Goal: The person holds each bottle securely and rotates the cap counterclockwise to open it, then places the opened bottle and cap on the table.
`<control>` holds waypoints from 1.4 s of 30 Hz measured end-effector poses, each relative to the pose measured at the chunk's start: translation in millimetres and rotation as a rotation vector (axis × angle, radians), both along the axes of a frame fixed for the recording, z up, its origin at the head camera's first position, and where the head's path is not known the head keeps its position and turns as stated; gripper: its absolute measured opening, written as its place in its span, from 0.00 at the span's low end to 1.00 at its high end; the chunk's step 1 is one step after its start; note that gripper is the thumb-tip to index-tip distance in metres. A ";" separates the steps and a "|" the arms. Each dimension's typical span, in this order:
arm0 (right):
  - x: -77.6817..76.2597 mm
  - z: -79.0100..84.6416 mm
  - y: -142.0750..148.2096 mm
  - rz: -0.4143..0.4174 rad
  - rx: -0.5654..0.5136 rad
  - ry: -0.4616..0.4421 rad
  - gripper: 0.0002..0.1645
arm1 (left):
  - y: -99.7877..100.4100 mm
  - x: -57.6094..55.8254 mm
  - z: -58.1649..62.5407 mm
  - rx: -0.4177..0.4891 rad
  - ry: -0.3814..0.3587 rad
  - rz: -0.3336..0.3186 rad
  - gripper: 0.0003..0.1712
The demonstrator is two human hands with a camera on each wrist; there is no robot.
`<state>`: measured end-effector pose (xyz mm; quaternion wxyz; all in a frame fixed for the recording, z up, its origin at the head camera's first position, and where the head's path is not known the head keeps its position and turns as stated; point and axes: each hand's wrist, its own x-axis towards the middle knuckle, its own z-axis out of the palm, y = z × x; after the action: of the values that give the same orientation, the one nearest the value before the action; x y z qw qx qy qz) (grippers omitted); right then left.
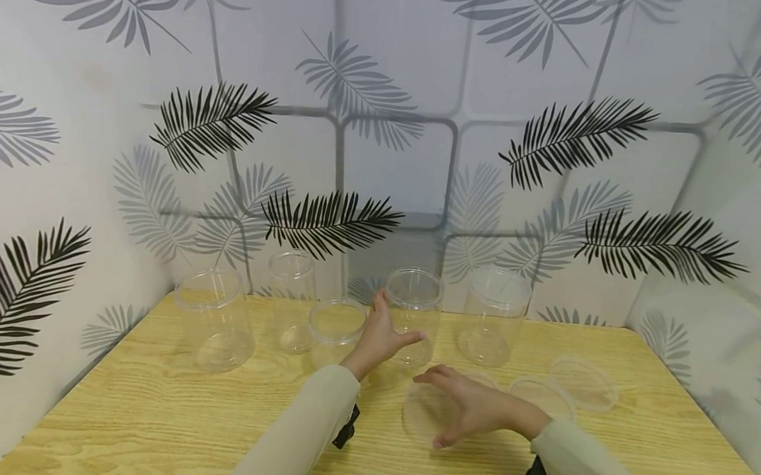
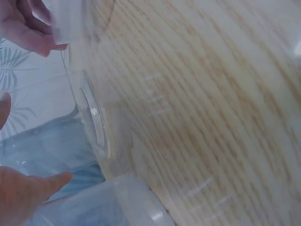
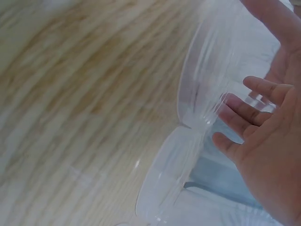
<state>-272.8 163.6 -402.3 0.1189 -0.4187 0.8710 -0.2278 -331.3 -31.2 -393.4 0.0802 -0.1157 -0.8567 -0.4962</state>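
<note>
My left hand (image 1: 379, 340) is at a clear cylindrical jar (image 1: 415, 313), with the thumb stretched across its near side and a raised finger at its left edge. The left wrist view shows those fingers (image 2: 28, 190) spread around the see-through wall. To the right and nearer, my right hand (image 1: 472, 404) hovers palm-in over a round clear lid (image 1: 419, 418), thumb and fingers wide apart with nothing between them. In the right wrist view, spread fingers (image 3: 225, 143) overlap clear jars (image 3: 171, 174). A shorter jar (image 1: 337, 328) stands just left of my left hand.
Farther left stand a tall narrow jar (image 1: 291, 304) and a wide jar (image 1: 217, 322). Another jar (image 1: 494, 317) is at the back right. Two more clear lids, one (image 1: 542, 395) beside another (image 1: 584, 383), lie on the wooden table (image 1: 156, 412). A patterned wall backs the table.
</note>
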 end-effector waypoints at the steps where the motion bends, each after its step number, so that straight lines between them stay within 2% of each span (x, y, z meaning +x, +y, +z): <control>1: 0.7 -0.7 -0.8 0.003 0.012 0.015 0.54 | 0.1 0.2 -0.1 0.005 -0.002 0.000 0.61; 7: 2.2 -4.1 -3.4 0.013 0.049 0.045 0.53 | 0.0 0.5 -1.1 0.011 0.000 0.001 0.63; 15: 1.5 -5.6 -3.1 0.019 0.043 0.065 0.54 | 0.4 -0.4 -0.4 0.017 -0.004 0.007 0.64; 21: 0.4 -1.6 -0.2 -0.019 0.025 0.059 0.55 | 0.6 1.1 4.1 0.009 0.015 0.004 0.65; 28: -0.1 14.6 5.3 -0.081 -0.050 0.078 0.49 | -3.5 5.2 15.6 -0.031 0.018 -0.008 0.64; 36: -6.1 38.0 19.0 -0.135 -0.164 0.180 0.43 | -6.1 4.9 28.8 -0.046 0.043 -0.029 0.65; 42: -10.6 57.1 31.1 -0.190 -0.264 0.278 0.38 | -8.3 12.2 40.9 -0.081 0.036 -0.033 0.63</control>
<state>-283.4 194.8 -345.1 -0.0803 -0.3738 0.8772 -0.2903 -319.1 -39.5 -352.5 0.0826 -0.1419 -0.8725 -0.4603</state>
